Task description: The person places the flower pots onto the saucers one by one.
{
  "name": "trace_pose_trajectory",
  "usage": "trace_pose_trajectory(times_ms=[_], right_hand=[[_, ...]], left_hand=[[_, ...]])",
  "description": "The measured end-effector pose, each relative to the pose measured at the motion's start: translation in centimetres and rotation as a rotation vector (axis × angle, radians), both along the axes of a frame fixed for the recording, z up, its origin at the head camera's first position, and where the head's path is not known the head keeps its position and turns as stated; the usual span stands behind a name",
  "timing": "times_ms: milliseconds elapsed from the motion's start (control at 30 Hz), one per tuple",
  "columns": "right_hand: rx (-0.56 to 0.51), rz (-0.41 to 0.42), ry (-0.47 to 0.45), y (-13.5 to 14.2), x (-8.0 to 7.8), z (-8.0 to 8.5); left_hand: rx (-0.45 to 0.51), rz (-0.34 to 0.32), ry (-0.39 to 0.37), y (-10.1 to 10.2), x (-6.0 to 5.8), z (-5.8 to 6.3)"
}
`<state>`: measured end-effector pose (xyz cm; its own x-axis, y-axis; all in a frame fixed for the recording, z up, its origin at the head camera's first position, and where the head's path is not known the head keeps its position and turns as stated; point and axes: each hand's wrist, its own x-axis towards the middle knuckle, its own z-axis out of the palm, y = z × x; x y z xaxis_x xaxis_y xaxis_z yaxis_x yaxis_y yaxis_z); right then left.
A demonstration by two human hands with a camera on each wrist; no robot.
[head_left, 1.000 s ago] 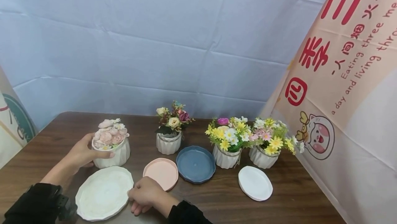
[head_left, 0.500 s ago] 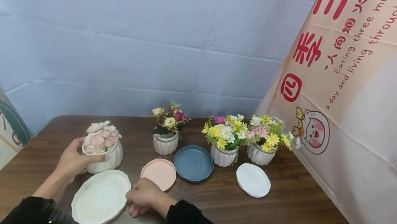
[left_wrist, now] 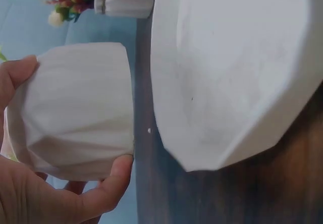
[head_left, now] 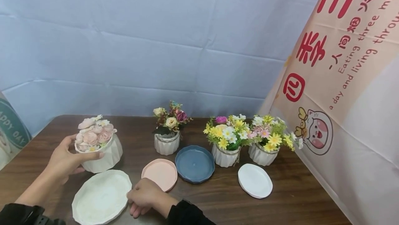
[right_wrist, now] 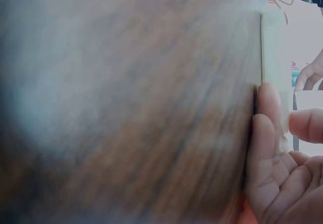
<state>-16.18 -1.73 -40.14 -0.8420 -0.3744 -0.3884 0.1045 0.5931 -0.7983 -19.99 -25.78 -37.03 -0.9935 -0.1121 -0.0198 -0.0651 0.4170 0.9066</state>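
Four plates [head_left: 194, 164], four flowerpots [head_left: 166, 144]: none on a plate yet; we judge the work early.
Large cream plate [head_left: 101, 197], rim pinched by the right hand [head_left: 144, 197]; pink-flowered pot [head_left: 109, 153], gripped in the left hand [head_left: 63, 159], just behind it.

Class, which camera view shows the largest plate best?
The head view: it shows the largest plate from above, almost whole. The left wrist view is closer but crops it; the right wrist view catches only a narrow strip.
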Motion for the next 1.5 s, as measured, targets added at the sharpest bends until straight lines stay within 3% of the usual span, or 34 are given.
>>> trace_pose_trajectory(times_ms=[267, 533, 733, 933, 1167, 1300, 1500], right_hand=[[-0.003, 0.002, 0.006, 0.2, 0.1, 0.0], [-0.037, 0.008, 0.003, 0.1, 0.2, 0.1], [-0.043, 0.023, -0.016, 0.2, 0.0, 0.0], [-0.039, 0.025, -0.015, 0.1, -0.1, 0.0], [-0.046, 0.037, -0.014, 0.0, 0.0, 0.0], [-0.045, 0.035, -0.02, 0.1, -0.1, 0.1], [-0.04, 0.027, -0.009, 0.1, 0.0, 0.1]], left_hand=[[0.016, -0.015, -0.023, 0.5, 1.3, 0.0], [0.032, -0.067, -0.082, 0.1, 3.5, -0.2], [0.03, -0.085, -0.057, 0.6, 5.0, -0.9], [-0.041, -0.096, -0.039, 1.3, 5.9, -0.9], [-0.198, -0.116, -0.013, 1.3, 6.7, -1.1], [-0.228, -0.129, -0.037, 1.4, 6.9, -1.4], [-0.197, -0.151, -0.122, 1.5, 7.1, -1.7]])
